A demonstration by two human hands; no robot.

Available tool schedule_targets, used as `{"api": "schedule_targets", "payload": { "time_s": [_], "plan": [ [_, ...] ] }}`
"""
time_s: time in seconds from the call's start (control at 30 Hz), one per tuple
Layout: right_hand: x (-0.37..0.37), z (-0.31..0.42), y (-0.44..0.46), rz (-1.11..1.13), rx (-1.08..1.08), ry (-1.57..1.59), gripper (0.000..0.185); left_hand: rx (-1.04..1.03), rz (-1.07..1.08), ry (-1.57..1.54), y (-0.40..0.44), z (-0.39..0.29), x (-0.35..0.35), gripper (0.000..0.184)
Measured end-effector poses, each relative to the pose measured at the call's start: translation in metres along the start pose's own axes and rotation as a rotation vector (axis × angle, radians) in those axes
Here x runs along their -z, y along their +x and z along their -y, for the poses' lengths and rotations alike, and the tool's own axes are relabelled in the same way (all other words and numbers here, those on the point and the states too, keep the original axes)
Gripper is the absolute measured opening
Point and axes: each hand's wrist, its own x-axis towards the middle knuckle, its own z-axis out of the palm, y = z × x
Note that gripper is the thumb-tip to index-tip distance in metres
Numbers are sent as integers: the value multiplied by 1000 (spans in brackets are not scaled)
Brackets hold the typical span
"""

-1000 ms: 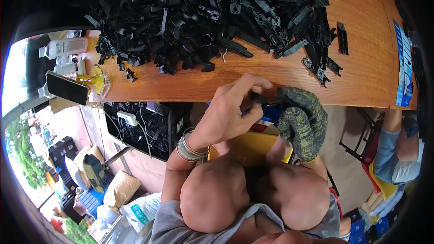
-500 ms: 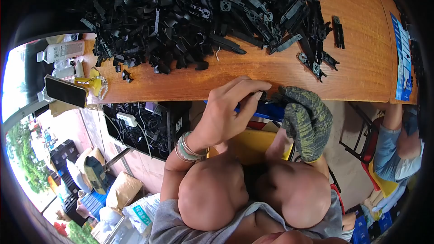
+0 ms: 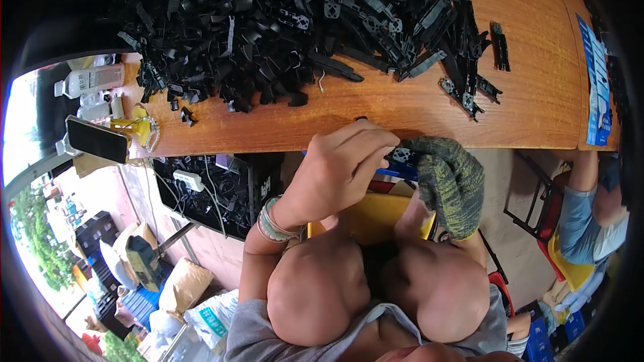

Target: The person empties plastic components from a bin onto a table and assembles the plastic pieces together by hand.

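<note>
My left hand (image 3: pixel 345 167), bare and with bracelets at the wrist, is at the table's front edge. Its fingers are closed around a small black piece (image 3: pixel 361 118), whose end shows above them. My right hand (image 3: pixel 451 184) wears a grey and yellow knitted glove, with its fingers curled round a black plastic part (image 3: pixel 401 154) that sticks out to the left, close to my left fingertips. Beyond both hands, a large heap of black plastic parts (image 3: pixel 268 40) covers the back of the wooden table (image 3: pixel 376 110).
A phone (image 3: pixel 97 139) on a yellow stand (image 3: pixel 141 126) and a bottle (image 3: pixel 90 80) are at the left. Under the table sits a yellow bin (image 3: pixel 362 221), beside a crate of black parts (image 3: pixel 221 194). Another person's arm (image 3: pixel 582 181) shows at the right, near a blue packet (image 3: pixel 594 87).
My left fingers have closed further and turned over the small black piece. My right hand has shifted slightly, and more of the black part now shows at its fingertips.
</note>
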Motion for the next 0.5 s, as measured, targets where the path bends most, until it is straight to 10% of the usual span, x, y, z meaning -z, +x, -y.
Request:
{"api": "schedule_targets", "payload": {
  "time_s": [0.07,0.27,0.5],
  "plan": [
    [-3,-8,2,-59,479,-510,30,-34,19,36,1,1,-1,12],
    [0,-5,1,-42,406,-438,27,190,-48,-277,0,5,-14,5],
    [5,3,2,7,321,-347,26,-88,-250,-139,-6,3,-47,14]
  ]
}}
